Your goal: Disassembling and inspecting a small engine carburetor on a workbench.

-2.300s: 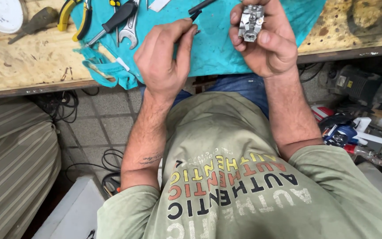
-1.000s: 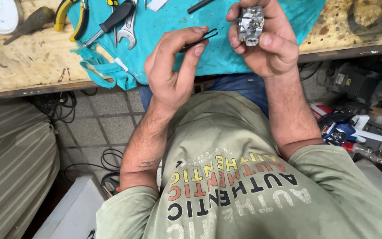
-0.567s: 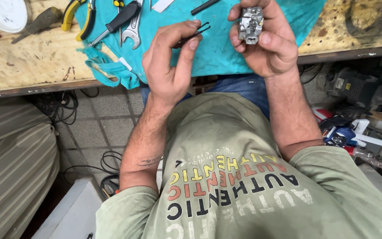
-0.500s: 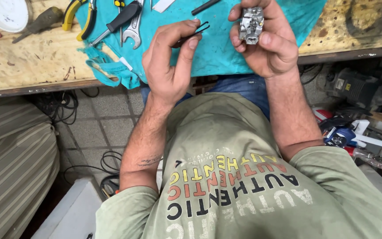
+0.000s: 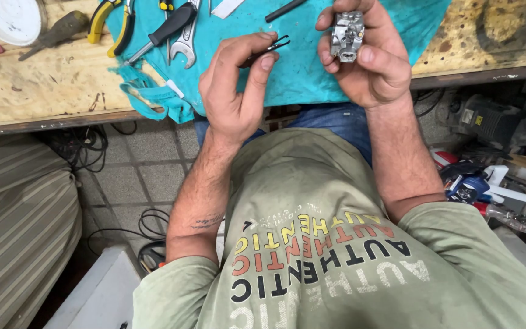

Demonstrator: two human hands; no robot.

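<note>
Small cast-metal part (image 5: 346, 35) in right hand (image 5: 366, 61): dull silver-grey, rough-cast faces with a few brighter machined spots. Thin dark tool (image 5: 269, 47) pinched in left hand (image 5: 234, 91): black, slight sheen (metal or plastic, cannot tell). Cloth (image 5: 299, 67) on bench: teal woven fabric, matt, creased, frayed at the corner. Workbench top (image 5: 44, 85): raw chipboard, rough, stained, matt. Open-end wrench (image 5: 185, 42): bright polished steel. Screwdriver (image 5: 159, 33): black matt handle, shiny metal shaft. Pliers (image 5: 109, 21): yellow rubbery grips. White round plate (image 5: 7, 18): smooth, glossy. Floor tiles (image 5: 147, 176): grey, matt, dusty.
</note>
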